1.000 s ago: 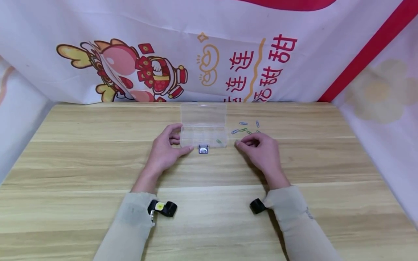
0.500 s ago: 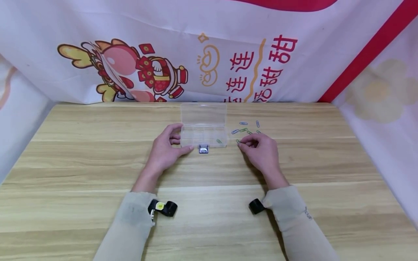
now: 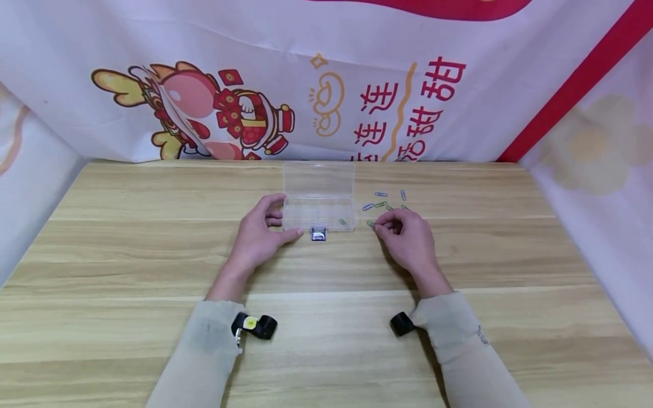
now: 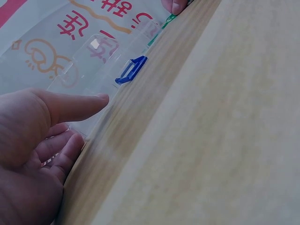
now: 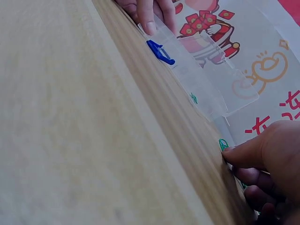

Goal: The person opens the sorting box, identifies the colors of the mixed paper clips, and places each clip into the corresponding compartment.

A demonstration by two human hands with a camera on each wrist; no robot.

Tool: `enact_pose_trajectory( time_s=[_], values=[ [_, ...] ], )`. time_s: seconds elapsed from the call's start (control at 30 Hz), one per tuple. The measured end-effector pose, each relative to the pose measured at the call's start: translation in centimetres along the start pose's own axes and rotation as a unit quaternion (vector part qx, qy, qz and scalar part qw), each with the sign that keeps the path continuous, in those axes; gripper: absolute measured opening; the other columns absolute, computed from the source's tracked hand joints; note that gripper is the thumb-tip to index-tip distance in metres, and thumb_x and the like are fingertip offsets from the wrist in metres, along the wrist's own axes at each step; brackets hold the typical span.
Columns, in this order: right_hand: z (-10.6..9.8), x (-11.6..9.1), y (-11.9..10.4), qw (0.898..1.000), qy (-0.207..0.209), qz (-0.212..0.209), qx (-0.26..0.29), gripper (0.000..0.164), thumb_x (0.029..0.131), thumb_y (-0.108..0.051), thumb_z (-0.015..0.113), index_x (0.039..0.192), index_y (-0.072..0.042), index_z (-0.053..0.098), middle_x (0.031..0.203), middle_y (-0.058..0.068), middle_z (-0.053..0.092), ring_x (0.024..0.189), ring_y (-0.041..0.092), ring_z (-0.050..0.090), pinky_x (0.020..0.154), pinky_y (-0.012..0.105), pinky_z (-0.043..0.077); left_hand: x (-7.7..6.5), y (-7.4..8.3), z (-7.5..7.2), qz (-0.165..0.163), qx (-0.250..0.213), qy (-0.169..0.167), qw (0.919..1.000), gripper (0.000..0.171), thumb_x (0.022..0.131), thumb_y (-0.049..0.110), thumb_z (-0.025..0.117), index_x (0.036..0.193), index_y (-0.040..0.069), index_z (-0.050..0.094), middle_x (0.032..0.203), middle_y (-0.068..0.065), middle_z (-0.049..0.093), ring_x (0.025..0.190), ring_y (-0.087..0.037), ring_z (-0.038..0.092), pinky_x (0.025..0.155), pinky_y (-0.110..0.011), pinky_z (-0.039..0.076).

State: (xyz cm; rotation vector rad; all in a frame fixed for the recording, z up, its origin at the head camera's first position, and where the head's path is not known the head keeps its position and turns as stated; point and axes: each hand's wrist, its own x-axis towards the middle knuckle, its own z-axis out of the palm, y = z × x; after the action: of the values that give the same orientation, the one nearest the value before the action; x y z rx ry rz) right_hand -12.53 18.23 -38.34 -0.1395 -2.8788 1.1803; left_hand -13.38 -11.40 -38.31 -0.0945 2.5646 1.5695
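A clear plastic compartment box (image 3: 301,212) lies on the table with its lid (image 3: 318,180) raised at the back. Its blue latch (image 3: 318,234) sticks out at the front. My left hand (image 3: 257,232) grips the box's left end, thumb along the front edge and fingers at the side. One green paper clip (image 3: 343,222) lies in a front right compartment. Just right of the box, my right hand (image 3: 408,237) pinches another green paper clip (image 5: 223,144) between thumb and fingers, low over the wood.
Loose blue and green paper clips lie beyond my right hand, among them a blue clip (image 3: 381,194) and a green clip (image 3: 381,204). The wooden table (image 3: 326,340) ends at a printed cloth (image 3: 326,113) behind the box.
My right hand has shifted very slightly to the right, the green paper clip still at its fingertips. The left hand and the box hold their place.
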Motion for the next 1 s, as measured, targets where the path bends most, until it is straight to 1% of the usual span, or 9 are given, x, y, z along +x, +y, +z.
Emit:
enact_pose_trajectory(
  time_s=[0.13, 0.27, 0.4, 0.67, 0.83, 1.0],
  values=[
    [0.0, -0.1, 0.0, 1.0, 0.005, 0.01, 0.029, 0.01, 0.104, -0.02, 0.073, 0.107, -0.013, 0.078, 0.105, 0.009, 0.068, 0.094, 0.026, 0.058, 0.082, 0.035, 0.047, 0.0, 0.0, 0.0, 0.0, 0.0, 0.001, 1.0, 0.081, 0.09, 0.017, 0.089, 0.16, 0.02, 0.048, 0.14, -0.013, 0.062, 0.128, -0.032, 0.062, 0.114, -0.047, 0.052],
    [-0.1, -0.1, 0.0, 0.998, 0.013, 0.016, 0.065, 0.013, 0.105, -0.022, 0.072, 0.111, -0.012, 0.076, 0.108, 0.009, 0.072, 0.097, 0.025, 0.06, 0.085, 0.034, 0.049, 0.0, 0.0, 0.0, 0.0, 0.002, 0.002, 1.0, 0.08, 0.09, 0.017, 0.089, 0.16, 0.019, 0.048, 0.14, -0.013, 0.062, 0.128, -0.031, 0.062, 0.114, -0.047, 0.052],
    [-0.1, 0.0, -0.1, 0.996, 0.016, 0.018, 0.09, 0.013, 0.105, -0.023, 0.072, 0.112, -0.012, 0.075, 0.11, 0.009, 0.073, 0.1, 0.024, 0.061, 0.087, 0.033, 0.05, 0.0, 0.0, 0.0, 0.0, 0.003, 0.002, 1.0, 0.08, 0.09, 0.018, 0.089, 0.16, 0.019, 0.048, 0.14, -0.013, 0.062, 0.128, -0.031, 0.062, 0.114, -0.047, 0.052],
    [-0.1, 0.3, -0.4, 0.99, 0.004, 0.036, 0.134, 0.014, 0.106, -0.023, 0.071, 0.115, -0.014, 0.074, 0.117, 0.006, 0.07, 0.108, 0.024, 0.059, 0.095, 0.037, 0.05, -0.1, 0.0, -0.1, 0.003, 0.003, 0.003, 1.0, 0.08, 0.09, 0.018, 0.089, 0.16, 0.019, 0.049, 0.14, -0.013, 0.063, 0.127, -0.032, 0.062, 0.113, -0.047, 0.053],
    [0.0, 0.4, -0.6, 0.988, 0.005, 0.031, 0.149, 0.014, 0.105, -0.022, 0.072, 0.115, -0.013, 0.073, 0.116, 0.007, 0.071, 0.106, 0.022, 0.06, 0.094, 0.035, 0.051, -0.1, -0.1, 0.0, 0.004, 0.0, 0.003, 1.0, 0.08, 0.09, 0.017, 0.089, 0.159, 0.019, 0.049, 0.14, -0.013, 0.062, 0.127, -0.031, 0.062, 0.113, -0.047, 0.053],
    [0.4, 0.5, -1.2, 0.986, 0.002, 0.013, 0.164, 0.014, 0.103, -0.018, 0.074, 0.113, -0.008, 0.075, 0.113, 0.01, 0.073, 0.102, 0.02, 0.061, 0.09, 0.031, 0.051, 0.0, -0.1, 0.0, 0.008, -0.006, 0.002, 1.0, 0.081, 0.089, 0.015, 0.089, 0.159, 0.018, 0.049, 0.141, -0.012, 0.063, 0.126, -0.031, 0.063, 0.112, -0.047, 0.054]
  ],
)
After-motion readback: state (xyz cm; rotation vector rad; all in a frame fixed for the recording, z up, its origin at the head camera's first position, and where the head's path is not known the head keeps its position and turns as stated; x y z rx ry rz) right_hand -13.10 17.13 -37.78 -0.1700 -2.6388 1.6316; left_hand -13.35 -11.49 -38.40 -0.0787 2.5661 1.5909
